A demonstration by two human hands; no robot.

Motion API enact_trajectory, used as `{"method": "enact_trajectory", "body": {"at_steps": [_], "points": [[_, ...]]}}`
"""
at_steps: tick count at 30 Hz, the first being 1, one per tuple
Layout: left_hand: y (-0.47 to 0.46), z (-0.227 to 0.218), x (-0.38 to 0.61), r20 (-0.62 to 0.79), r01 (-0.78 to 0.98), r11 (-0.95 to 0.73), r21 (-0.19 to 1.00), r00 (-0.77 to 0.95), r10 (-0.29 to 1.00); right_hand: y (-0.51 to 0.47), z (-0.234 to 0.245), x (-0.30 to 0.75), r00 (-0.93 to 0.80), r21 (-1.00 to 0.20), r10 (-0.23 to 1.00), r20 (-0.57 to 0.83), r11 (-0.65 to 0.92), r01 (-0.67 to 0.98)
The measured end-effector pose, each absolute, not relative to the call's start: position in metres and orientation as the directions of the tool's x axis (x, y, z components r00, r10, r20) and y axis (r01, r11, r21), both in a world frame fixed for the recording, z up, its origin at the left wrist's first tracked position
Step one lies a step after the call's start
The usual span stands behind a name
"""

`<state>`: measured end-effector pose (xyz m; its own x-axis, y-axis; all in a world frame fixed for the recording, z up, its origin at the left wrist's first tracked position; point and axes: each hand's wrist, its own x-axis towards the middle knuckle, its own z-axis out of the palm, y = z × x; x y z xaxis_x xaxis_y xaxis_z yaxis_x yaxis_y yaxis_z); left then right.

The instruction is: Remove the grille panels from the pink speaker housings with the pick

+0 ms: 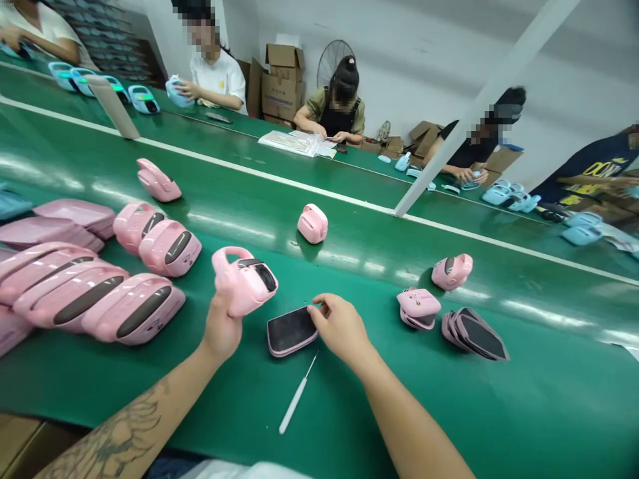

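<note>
My left hand [222, 332] is wrapped round a pink plastic housing [247, 283] with a loop handle and a dark window, lifted above the green mat. My right hand [344, 329] has its thumb and fingers closed at the right corner of a pink-rimmed dark panel [292, 330]. The panel lies on the mat; it looks like more than one layer. Just below it rests a white-handled thin pick [294, 402], its metal tip pointing toward the panel. Whatever is under my right fingertips is partly hidden.
Several pink housings [134, 309] crowd the left. At right lie pink covers [419, 307], stacked dark panels [476, 334] and a small pink housing [452, 271]. Another pink housing [313, 224] stands beyond my hands. A white post [439, 166] rises from the bench; co-workers sit opposite.
</note>
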<state>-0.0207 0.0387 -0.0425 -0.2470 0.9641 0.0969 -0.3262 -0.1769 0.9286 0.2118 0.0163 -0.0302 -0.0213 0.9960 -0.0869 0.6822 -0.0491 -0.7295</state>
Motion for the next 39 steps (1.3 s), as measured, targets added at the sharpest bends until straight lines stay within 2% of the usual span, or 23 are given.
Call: {"method": "enact_trajectory", "body": {"at_steps": [2,4,6,9,13,16,18,21,23,25,28,32,34,36,37,39], "points": [[0.038,-0.054,-0.036,0.112,-0.165,-0.157,0.974,-0.254,0.961,0.02,-0.029,0.207,0.003,-0.693,0.996,-0.093,-0.067,0.718],[0.04,-0.064,-0.057,0.172,0.097,-0.151,0.984,-0.273,0.946,0.02,-0.025,0.204,0.025,-0.672,0.995,-0.097,-0.084,0.736],[0.045,-0.072,-0.079,0.227,0.377,-0.113,0.919,-0.273,0.935,0.017,-0.022,0.201,0.048,-0.669,0.995,-0.09,-0.096,0.737],[0.054,-0.074,-0.102,0.188,0.546,-0.01,0.838,-0.27,0.944,0.012,-0.016,0.201,0.083,-0.699,0.994,-0.076,-0.112,0.706],[0.061,-0.069,-0.113,0.095,0.527,0.052,0.849,-0.248,0.964,0.012,-0.011,0.209,0.117,-0.813,0.989,-0.093,-0.143,0.564],[0.056,-0.07,-0.113,0.123,0.557,0.002,0.83,-0.186,0.975,0.017,-0.013,0.218,0.139,-0.914,0.981,-0.134,-0.177,0.365],[0.046,-0.07,-0.11,0.216,0.614,-0.062,0.787,-0.179,0.96,0.021,-0.017,0.222,0.162,-0.957,0.974,-0.161,-0.194,0.215],[0.026,-0.063,-0.094,0.492,0.695,-0.234,0.679,-0.196,0.848,0.024,-0.024,0.222,0.209,-0.983,0.962,-0.173,-0.182,0.025],[0.014,-0.051,-0.075,0.615,0.655,-0.379,0.654,-0.169,0.77,0.024,-0.026,0.219,0.232,-0.986,0.958,-0.166,-0.155,-0.066],[0.007,-0.037,-0.052,0.541,0.489,-0.439,0.754,-0.084,0.837,0.023,-0.027,0.214,0.23,-0.981,0.96,-0.158,-0.127,-0.147],[0.006,-0.021,-0.015,0.294,0.282,-0.304,0.91,0.078,0.952,0.018,-0.023,0.206,0.177,-0.956,0.972,-0.154,-0.101,-0.274],[0.016,-0.014,0.022,0.161,0.115,-0.186,0.976,0.197,0.967,0.011,-0.018,0.2,0.061,-0.865,0.985,-0.163,-0.112,-0.489],[0.028,-0.011,0.033,0.176,0.14,-0.229,0.963,0.318,0.932,0.012,-0.016,0.204,-0.002,-0.75,0.985,-0.175,-0.134,-0.648],[0.051,-0.009,0.043,0.19,0.262,-0.301,0.917,0.378,0.906,0.017,-0.017,0.212,-0.01,-0.636,0.984,-0.176,-0.121,-0.762],[0.068,-0.008,0.049,0.188,0.323,-0.315,0.892,0.368,0.911,0.021,-0.018,0.218,0.012,-0.606,0.985,-0.175,-0.098,-0.79],[0.11,-0.009,0.065,0.154,0.421,-0.243,0.874,0.235,0.96,0.029,-0.021,0.23,0.068,-0.577,0.982,-0.175,-0.046,-0.815]]}}
